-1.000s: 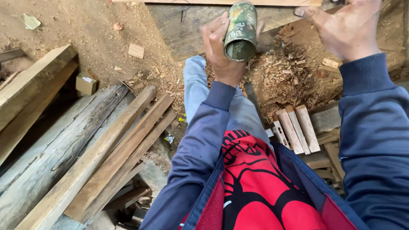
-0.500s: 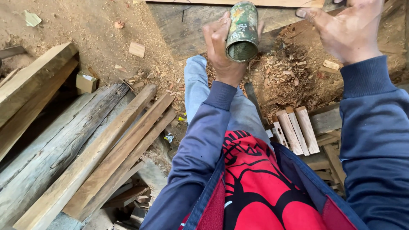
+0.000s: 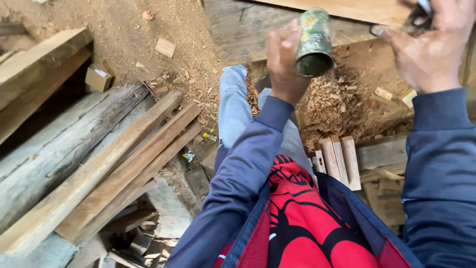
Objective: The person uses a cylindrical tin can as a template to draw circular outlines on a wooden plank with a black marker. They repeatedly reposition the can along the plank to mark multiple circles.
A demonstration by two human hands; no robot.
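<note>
From the head camera, looking down, the left hand is wrapped around a worn green cylindrical metal can, fingers curled close about its side, the can tilted so that its dark round end faces the camera. The can is held up in the air above a heap of reddish wood chips and shavings on the ground.

To the right of the can, well apart from it, the right hand is raised with the palm turned inward and the fingers partly bent; a small dark thing sits at its fingertips near the top edge, too cut off to tell what it is or how firmly it is gripped.

Just behind the can lies a broad grey weathered wooden board with a paler plank along its far side. Below the can the person's leg in pale blue trousers stretches out, and nearer still are dark blue jacket sleeves and a red shirt with black markings.

Below and right of the can, three short pale wooden blocks lie side by side. Far left of the can, several long brown wooden planks rest slantwise against a grey rough log. A small cardboard box sits on the sawdust-strewn ground above them, and a small flat wooden offcut lies up and left of the can.
</note>
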